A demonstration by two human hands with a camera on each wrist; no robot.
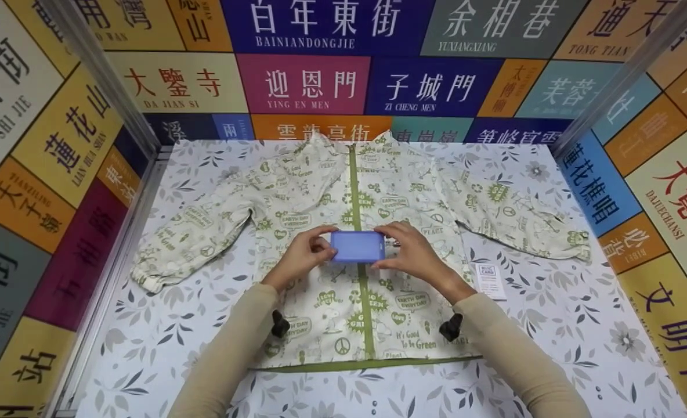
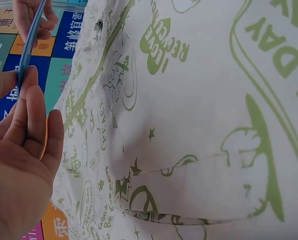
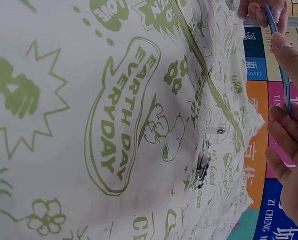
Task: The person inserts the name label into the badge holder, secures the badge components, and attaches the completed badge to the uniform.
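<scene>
Over the jacket, both hands hold a thin, flat blue rectangle (image 1: pixel 357 247), like a card or card case, by its opposite ends. The left hand (image 1: pixel 304 255) pinches its left end between thumb and fingers; the right hand (image 1: pixel 412 249) grips its right end. Seen edge-on, the blue card (image 2: pixel 28 52) is a narrow strip in the left wrist view, and so is the card (image 3: pixel 280 55) in the right wrist view. Beneath lies a white jacket (image 1: pixel 320 302) with green print, spread flat, sleeves out, a green strip down its front.
A white printed tag (image 1: pixel 488 281) lies by the jacket's right side. A small metal clip-like piece (image 3: pixel 203 167) rests on the jacket. The table (image 1: pixel 575 325) has a grey leaf-patterned cover. Panels with large characters (image 1: pixel 303 84) wall the back and both sides.
</scene>
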